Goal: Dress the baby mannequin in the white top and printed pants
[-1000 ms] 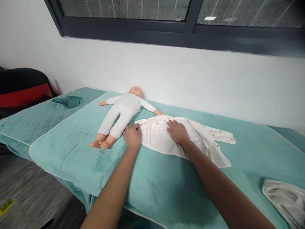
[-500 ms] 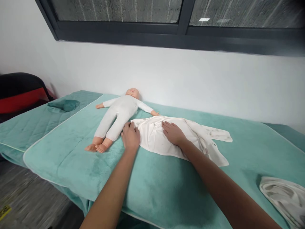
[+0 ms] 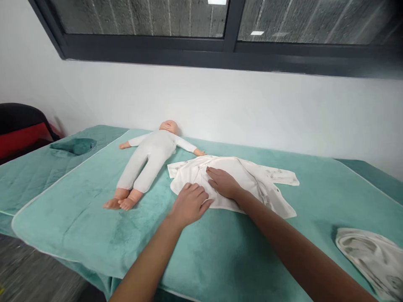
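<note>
While the left hand (image 3: pixel 190 204) rests on the near edge of the white shirt (image 3: pixel 234 165), its fingers are a bit bent and its thumb sticks out. I cannot tell if it pinches any cloth. The right hand (image 3: pixel 224 183) is flat on the middle of the shirt, with its fingers close together. It hides some of the cloth, and the right arm covers part of the near edge. The shirt lies spread out, with one sleeve pointing left and one pointing right. Small pictures are on the sleeves, but they are too tiny to make out.

Left of the shirt, a doll (image 3: pixel 154 147) lies on its back in white, with bare feet. One of its hands is right by the shirt's far edge; I cannot tell if they touch. Under the shirt is a soft green sheet (image 3: pixel 103 235) with a pale edge. To the right of the shirt and nearer is a folded pale cloth (image 3: pixel 368 251) with faint marks, cut off by the side.

Far left of the shirt, a dark green cloth hollow (image 3: pixel 74 146) sits on a stitched green cover (image 3: pixel 28 178). Past that is a black and red thing (image 3: pixel 22 134), cut off. Well below and left of the shirt, a yellow bit (image 3: pixel 1 290) on the floor barely shows. Behind the shirt is a white wall (image 3: pixel 220 109), with a dark window frame (image 3: pixel 157 52) higher up.
</note>
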Motion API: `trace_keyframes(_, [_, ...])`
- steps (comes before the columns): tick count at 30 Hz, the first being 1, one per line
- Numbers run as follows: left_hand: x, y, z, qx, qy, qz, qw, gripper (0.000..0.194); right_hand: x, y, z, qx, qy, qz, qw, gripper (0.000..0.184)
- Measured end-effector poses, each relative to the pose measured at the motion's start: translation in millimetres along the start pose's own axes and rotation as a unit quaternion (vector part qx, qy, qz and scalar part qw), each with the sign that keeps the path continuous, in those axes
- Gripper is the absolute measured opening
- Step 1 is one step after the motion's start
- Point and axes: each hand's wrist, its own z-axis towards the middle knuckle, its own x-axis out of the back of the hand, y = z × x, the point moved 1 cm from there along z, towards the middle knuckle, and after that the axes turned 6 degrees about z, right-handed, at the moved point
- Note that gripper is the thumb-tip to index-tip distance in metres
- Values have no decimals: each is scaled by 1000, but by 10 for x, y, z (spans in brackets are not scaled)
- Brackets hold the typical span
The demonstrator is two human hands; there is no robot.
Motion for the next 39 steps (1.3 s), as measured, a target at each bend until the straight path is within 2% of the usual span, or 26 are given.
trace_keyframes(2, [-16,51,-6,-7,-33,-12,999,38,24,-19,0,-7,-1,3,1000,52])
trace_keyframes(5, [-64,43,-5,15,-41,-10,999,44,52,-62,-1,-19,-5,-5,1000,53])
trace_keyframes(9, [-114,5,-10,49,2,16,999,44,50,-164,-47,-17,-17,-25,999,55])
trace_keyframes(14, [-110,-8,-18,55,65,25,996,42,21,-351,-226,26,-23,-5,999,58])
trace_keyframes(19, [-105,-35,-31,56,126,28,990,40,160,-607,-436,79,-29,89,993,55])
trace_keyframes(23, [-113,-49,-37,58,144,20,988,39,329,-712,-520,114,-81,251,958,45])
trace_keyframes(25, [-107,-48,-35,57,148,19,987,38,333,-634,-505,71,-72,335,937,44])
trace_keyframes(26, [-102,-47,-32,55,148,19,987,39,308,-552,-481,30,-43,351,935,46])
trace_keyframes(27, [-95,-45,-29,54,148,19,987,40,270,-443,-450,-20,-5,341,940,49])
trace_keyframes(29, [-82,-42,-24,54,146,17,988,42,181,-166,-377,-109,61,251,960,57])
trace_keyframes(31, [-74,-42,-22,56,143,12,988,44,112,145,-312,-145,56,128,979,61])
trace_keyframes(33, [-72,-43,-25,56,143,9,988,44,98,450,-283,-161,31,42,985,61])
trace_keyframes(36, [-80,-46,-33,56,147,10,988,45,153,797,-316,-205,36,-3,978,62])
trace_keyframes(39, [-95,-48,-36,59,147,9,987,45,178,940,-366,-229,44,-10,972,64])
